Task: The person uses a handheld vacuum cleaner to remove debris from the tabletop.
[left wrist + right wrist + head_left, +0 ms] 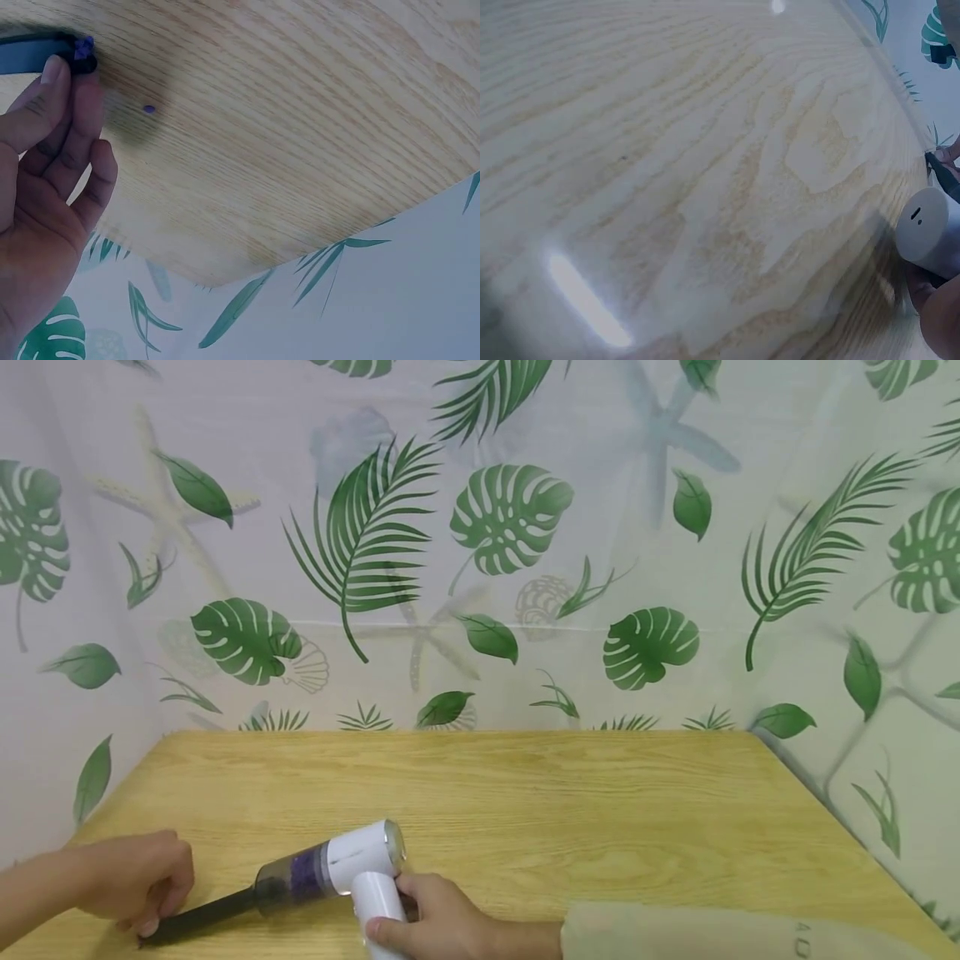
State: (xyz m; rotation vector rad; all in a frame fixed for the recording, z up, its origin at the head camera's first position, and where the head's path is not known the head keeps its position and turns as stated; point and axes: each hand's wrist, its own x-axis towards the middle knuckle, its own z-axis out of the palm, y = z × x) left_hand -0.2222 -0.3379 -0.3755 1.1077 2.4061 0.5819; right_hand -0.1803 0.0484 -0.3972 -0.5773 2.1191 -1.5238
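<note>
A white handheld vacuum cleaner (pixel 363 847) with a clear dust cup (pixel 292 878) and a long black nozzle (pixel 206 917) lies across the near left of the table. Purple material shows inside the cup. My right hand (pixel 442 917) grips the white handle. At the nozzle's far end, my left hand (pixel 142 878) pinches the tip between thumb and fingers. In the left wrist view, purple bits (pixel 83 48) sit at the nozzle's mouth, and one small purple piece (pixel 149 109) lies on the wood just beyond it. The right wrist view shows only the cleaner's round white end (pixel 922 232) and part of the hand.
The wood-grain table (pixel 525 793) runs back to a pale curtain (pixel 585 693) printed with green leaves, which also borders its left and right sides. Light glares off the tabletop in the right wrist view.
</note>
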